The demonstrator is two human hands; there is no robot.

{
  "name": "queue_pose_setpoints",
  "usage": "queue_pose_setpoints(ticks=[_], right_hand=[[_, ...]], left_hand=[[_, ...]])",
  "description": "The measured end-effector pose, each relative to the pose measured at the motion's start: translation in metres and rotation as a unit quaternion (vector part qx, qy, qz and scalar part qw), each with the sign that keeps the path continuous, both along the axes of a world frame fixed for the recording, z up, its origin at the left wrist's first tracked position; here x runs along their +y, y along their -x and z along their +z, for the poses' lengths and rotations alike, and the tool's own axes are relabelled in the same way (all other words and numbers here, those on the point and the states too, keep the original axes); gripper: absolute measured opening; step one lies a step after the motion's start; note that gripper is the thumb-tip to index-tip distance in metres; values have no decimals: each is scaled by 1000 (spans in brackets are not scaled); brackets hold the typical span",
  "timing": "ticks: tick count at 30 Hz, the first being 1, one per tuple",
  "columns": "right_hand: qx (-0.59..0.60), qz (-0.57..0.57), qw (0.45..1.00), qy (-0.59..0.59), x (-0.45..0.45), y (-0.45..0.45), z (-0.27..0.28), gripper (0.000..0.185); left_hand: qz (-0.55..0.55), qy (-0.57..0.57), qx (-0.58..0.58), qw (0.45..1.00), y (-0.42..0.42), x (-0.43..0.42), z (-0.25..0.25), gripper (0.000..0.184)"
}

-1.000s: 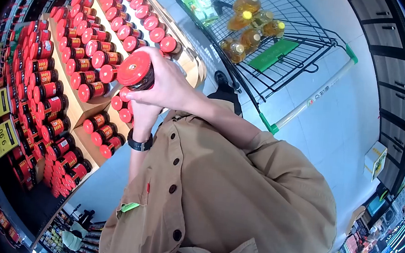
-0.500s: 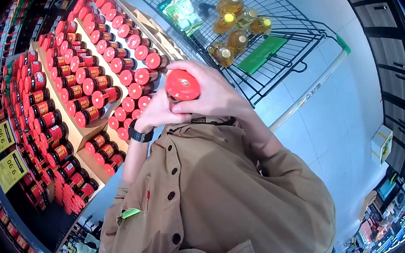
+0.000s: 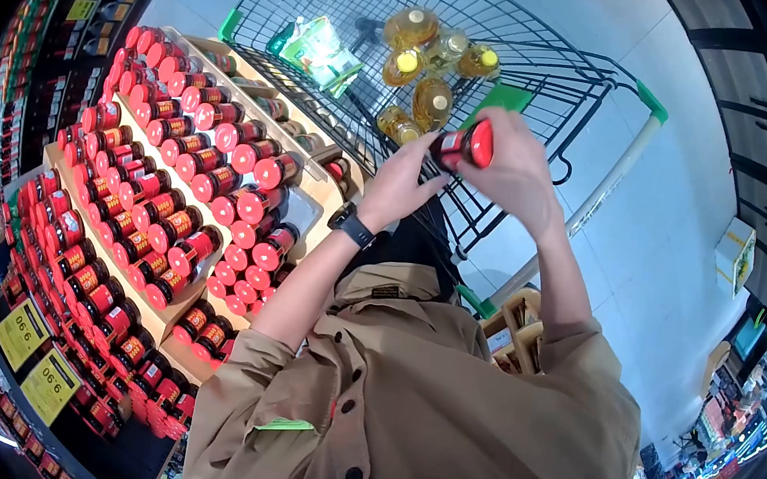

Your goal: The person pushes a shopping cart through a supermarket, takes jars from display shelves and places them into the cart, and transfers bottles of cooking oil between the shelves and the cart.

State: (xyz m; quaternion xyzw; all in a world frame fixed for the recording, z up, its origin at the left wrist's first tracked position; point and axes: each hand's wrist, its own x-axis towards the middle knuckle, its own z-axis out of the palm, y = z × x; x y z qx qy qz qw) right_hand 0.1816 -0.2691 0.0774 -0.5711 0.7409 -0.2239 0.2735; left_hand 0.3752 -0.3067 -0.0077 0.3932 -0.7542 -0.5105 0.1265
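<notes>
A dark jar with a red lid is tilted sideways over the near side of the shopping cart. My right hand grips it around the lid end. Beside the jar's base is my left hand, a black watch on its wrist; its fingertips reach the jar's bottom end, and whether they press on it is hard to tell. Several bottles of yellow oil and a green-and-white package lie in the cart.
Rows of red-lidded jars fill a stepped wooden display on the left, with yellow price tags at its lower edge. Dark cabinets line the right. A carton stands on the floor near them.
Both hands and the jar have moved right, away from the display to the cart. The jar has tipped from lid-up to sideways, and my left hand has drawn partly off it.
</notes>
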Motion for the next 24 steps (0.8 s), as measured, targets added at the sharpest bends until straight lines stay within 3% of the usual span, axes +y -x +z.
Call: queue_pose_setpoints(ticks=[3,8,12,14,17,24], right_hand=[[60,-71,994,-64,-36,24,-55,53],[111,-193,970,-100,-82,48,-171,59],[59,-352,923,-142,-92,53,-258,63],[6,-452,872,-191,-94,54,-294,70],[-12,-498,832,-243,-96,46,-332,76],[1,-520,827,-211,-109,24,-396,82]], left_hand=[[-55,53,-129,989,-9,-6,-28,46],[-124,160,-236,950,-40,-6,-81,31],[-150,189,-233,942,-44,-12,-92,28],[-146,170,-231,947,-41,-17,-93,27],[-108,137,-217,960,-37,-20,-98,26],[-79,142,-194,967,-37,-20,-102,20]])
